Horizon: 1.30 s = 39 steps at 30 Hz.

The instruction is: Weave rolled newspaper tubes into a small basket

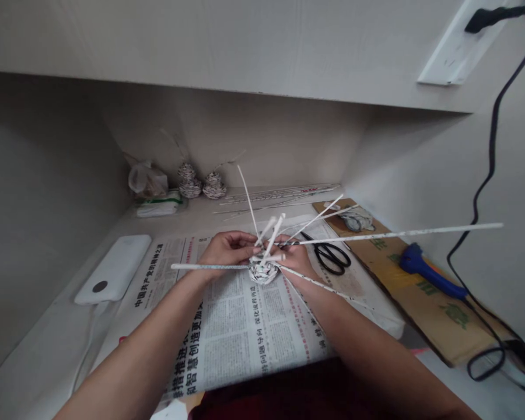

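Nearest the camera, a newspaper (240, 332) was spread flat on the tabletop (39, 361), and everything else is placed from it. Above its middle, a small woven bundle (263, 272) of rolled paper was held between both hands. The left hand (225, 251) was set on the bundle's left side, its fingers (245, 238) curled shut over the top of the weave. The right hand (295, 256) was pressed to the bundle's right side, its fingers closed on the weave and on the base of one upright tube. From the bundle, thin paper tubes (402, 233) were fanned out like spokes: one out to the left over the newspaper, one long one far to the right, several upward, and one down to the right along the forearm.

Left of the newspaper, a white power bank (114, 268) was laid flat. At the newspaper's right edge, black scissors (330, 256) were lying just beside the right hand. Further right, a cardboard sheet (424, 303) was placed, with a blue glue gun (424, 271) on it and a black cable (485, 192) running up to a wall socket (457, 49). Beyond the newspaper, spare tubes (284, 195) were lined up against the back wall. At the far left corner, two small woven pieces (201, 184) and a plastic bag (146, 181) were stood.
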Motion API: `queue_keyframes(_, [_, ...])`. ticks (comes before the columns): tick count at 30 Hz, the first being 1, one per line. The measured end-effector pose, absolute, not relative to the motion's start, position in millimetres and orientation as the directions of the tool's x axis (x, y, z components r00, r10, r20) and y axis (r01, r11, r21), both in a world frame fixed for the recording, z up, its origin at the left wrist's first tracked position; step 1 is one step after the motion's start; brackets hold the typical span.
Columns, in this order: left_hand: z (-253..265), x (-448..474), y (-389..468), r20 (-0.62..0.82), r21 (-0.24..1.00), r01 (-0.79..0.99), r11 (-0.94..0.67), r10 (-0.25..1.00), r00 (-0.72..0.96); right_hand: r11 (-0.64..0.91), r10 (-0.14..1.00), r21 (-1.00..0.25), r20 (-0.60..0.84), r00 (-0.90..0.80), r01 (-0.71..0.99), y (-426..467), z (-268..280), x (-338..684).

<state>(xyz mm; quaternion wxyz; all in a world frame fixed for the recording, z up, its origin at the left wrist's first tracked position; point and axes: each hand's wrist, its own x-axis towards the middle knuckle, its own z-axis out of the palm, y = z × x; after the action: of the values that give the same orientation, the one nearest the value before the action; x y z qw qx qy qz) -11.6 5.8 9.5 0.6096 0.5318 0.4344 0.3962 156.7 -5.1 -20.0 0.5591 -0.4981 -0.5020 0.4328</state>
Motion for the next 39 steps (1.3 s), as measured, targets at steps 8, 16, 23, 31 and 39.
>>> queue_keyframes(8, [6.5, -3.9, 3.1, -0.073, 0.997, -0.009, 0.076, 0.979, 0.190, 0.139, 0.981, -0.988, 0.148, 0.127, 0.073, -5.7, -19.4, 154.0])
queue_keyframes(16, [-2.7, 4.1, -0.1, -0.005, 0.987, -0.158, 0.023, 0.994, 0.113, 0.157, 0.981, -0.980, 0.169, 0.096, 0.119, -4.1, -24.5, 156.0])
queue_keyframes(23, [-0.6, 3.4, -1.1, -0.006, 0.988, -0.147, 0.037, 0.979, 0.202, 0.184, 0.977, -0.970, 0.198, 0.077, 0.156, -2.5, -29.5, 160.8])
queue_keyframes(31, [-12.5, 3.8, 2.4, 0.112, 0.987, 0.116, -0.116, 0.993, 0.039, 0.169, 0.981, -0.969, 0.182, 0.060, 0.181, -6.3, -26.0, 156.2])
queue_keyframes(39, [-18.3, 4.8, 4.5, 0.162, 0.968, 0.190, -0.161, 0.987, 0.010, 0.196, 0.980, -0.963, 0.191, -0.046, 0.184, -15.3, -12.1, 157.5])
